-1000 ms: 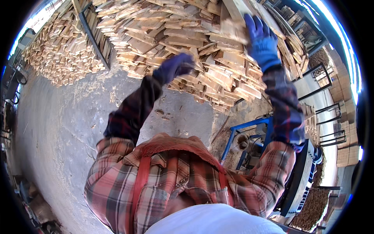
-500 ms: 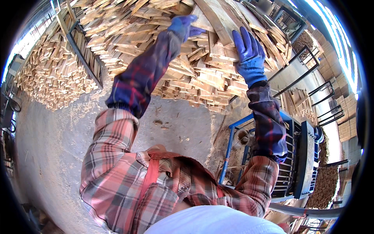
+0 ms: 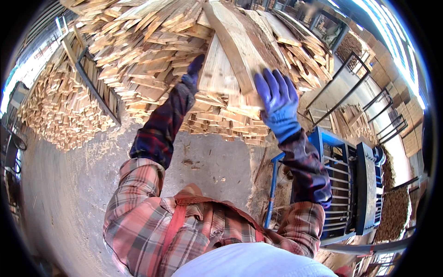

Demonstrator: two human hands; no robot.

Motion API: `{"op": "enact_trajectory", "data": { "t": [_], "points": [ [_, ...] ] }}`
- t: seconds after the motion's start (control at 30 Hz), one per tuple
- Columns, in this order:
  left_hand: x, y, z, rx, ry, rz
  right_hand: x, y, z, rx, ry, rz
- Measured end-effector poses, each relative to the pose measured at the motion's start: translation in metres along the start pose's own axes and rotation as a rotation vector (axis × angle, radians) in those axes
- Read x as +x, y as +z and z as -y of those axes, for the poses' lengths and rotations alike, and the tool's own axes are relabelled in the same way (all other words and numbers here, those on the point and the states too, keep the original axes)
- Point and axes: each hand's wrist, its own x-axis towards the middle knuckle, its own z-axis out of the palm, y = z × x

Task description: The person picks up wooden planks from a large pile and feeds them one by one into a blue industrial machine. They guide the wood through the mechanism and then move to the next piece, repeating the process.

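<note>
My left hand (image 3: pixel 193 73), in a blue-purple glove, is at the left edge of a wide pale board (image 3: pixel 220 69), its visible fingers stretched along that side. The rest of its fingers are hard to make out. My right hand (image 3: pixel 278 95), gloved alike, lies with straight fingers against the right side of a long narrow board (image 3: pixel 233 44), close to its near end. This long board slants across the wide one. Both rest on top of a large stack of rough-sawn boards (image 3: pixel 157 60), and the hands flank them.
Another wood stack (image 3: pixel 64 101) stands at left behind a dark metal post frame (image 3: pixel 99 87). A blue machine with rollers (image 3: pixel 334 184) is close on my right. Black metal racks (image 3: pixel 341 87) stand farther right. Concrete floor (image 3: pixel 212 157) lies between me and the stack.
The wide pale board has come nearer to me and farther left. My left hand has shifted left and lower, to the board's left edge. My right hand has moved left and nearer, against the long board.
</note>
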Motion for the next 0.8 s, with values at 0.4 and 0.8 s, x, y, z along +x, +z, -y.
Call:
{"op": "enact_trajectory", "data": {
  "t": [0.4, 0.8],
  "points": [
    [-0.02, 0.204, 0.156, 0.171, 0.085, -0.14, -0.206, -0.145, -0.018, 0.091, 0.023, 0.13],
    [-0.11, 0.399, 0.324, 0.25, -0.042, -0.136, -0.445, -0.316, -0.045, 0.229, 0.236, 0.309]
  ]
}}
